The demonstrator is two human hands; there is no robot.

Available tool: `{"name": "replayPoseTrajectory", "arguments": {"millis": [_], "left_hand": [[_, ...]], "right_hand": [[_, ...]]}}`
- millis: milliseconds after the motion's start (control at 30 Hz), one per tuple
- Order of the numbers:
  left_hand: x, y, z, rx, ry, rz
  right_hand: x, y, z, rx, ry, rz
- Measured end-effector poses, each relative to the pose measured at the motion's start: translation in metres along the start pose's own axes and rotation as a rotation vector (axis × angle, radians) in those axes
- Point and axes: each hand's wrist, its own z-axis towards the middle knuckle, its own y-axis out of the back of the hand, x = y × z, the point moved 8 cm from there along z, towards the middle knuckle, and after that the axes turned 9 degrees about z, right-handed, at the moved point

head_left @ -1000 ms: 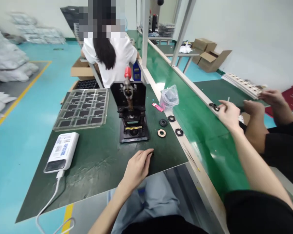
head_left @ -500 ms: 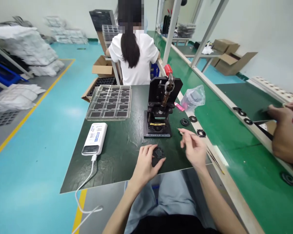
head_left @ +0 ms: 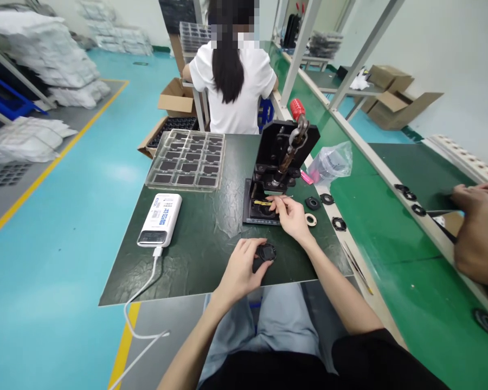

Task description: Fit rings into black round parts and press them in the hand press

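My left hand [head_left: 244, 262] rests low over the table, thumb and fingers curved round the edge of a round black plastic part [head_left: 268, 252]. Farther forward, my right hand [head_left: 291, 218] reaches to the base of a black hand press [head_left: 264, 187] with a red-tipped lever. Its fingertips are pinched on a thin, stick-like tool [head_left: 287, 196], whose exact kind is unclear. Just beside them, a yellow strip [head_left: 262, 202] lies across the press base. To the right of that hand are a cream ring [head_left: 310, 219] and a black ring part [head_left: 313, 203].
A clear compartment tray [head_left: 187, 161] and a white power bank [head_left: 160, 219] with a cable occupy the table's left side. Tweezers [head_left: 358, 268] and black rings [head_left: 339, 223] lie along the right-hand rail. A plastic bag [head_left: 331, 162] stands behind. One person sits ahead; another's hands are at right.
My right hand has moved left and forward from the table's right side to the press base, uncovering the cream ring. My left hand keeps its hold on the round black part. The view has shifted slightly.
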Motion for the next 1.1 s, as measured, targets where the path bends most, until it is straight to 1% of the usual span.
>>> {"name": "replayPoseTrajectory", "arguments": {"millis": [100, 200, 367, 533, 600, 633, 700, 767, 833, 900, 933, 1000, 1100], "left_hand": [[-0.001, 0.000, 0.000, 0.004, 0.016, -0.001], [-0.001, -0.001, 0.000, 0.008, 0.026, -0.001], [-0.001, -0.001, -0.001, 0.003, 0.020, 0.004], [-0.001, -0.001, -0.002, -0.014, 0.029, 0.022], [-0.001, 0.000, -0.002, -0.027, 0.030, 0.027], [0.000, 0.000, -0.002, -0.033, 0.033, 0.027], [0.002, 0.001, -0.002, -0.035, 0.047, 0.013], [0.004, 0.001, -0.002, -0.022, 0.066, -0.017], [0.006, 0.000, -0.001, -0.001, 0.077, -0.051], [0.006, -0.001, 0.000, 0.016, 0.082, -0.071], [0.006, -0.001, 0.001, 0.019, 0.081, -0.075], [0.006, -0.001, 0.002, 0.018, 0.080, -0.071], [0.005, -0.001, 0.002, 0.021, 0.079, -0.051]], "right_hand": [[0.001, -0.001, -0.001, -0.001, 0.002, -0.005], [0.003, -0.005, -0.001, 0.029, 0.013, -0.008], [0.003, -0.008, 0.000, 0.048, 0.002, -0.026], [0.002, -0.005, 0.001, 0.005, 0.008, -0.091], [0.007, -0.001, -0.002, -0.041, 0.037, -0.088], [0.009, 0.004, -0.005, -0.085, 0.047, -0.075], [0.015, 0.018, -0.017, -0.192, 0.040, -0.037], [0.020, 0.030, -0.035, -0.243, -0.006, 0.021], [0.021, 0.031, -0.058, -0.193, -0.086, 0.089], [0.019, 0.028, -0.081, -0.128, -0.163, 0.146], [0.017, 0.026, -0.092, -0.118, -0.188, 0.162], [0.012, 0.025, -0.107, -0.137, -0.216, 0.176], [0.003, 0.026, -0.117, -0.178, -0.248, 0.194]]}}
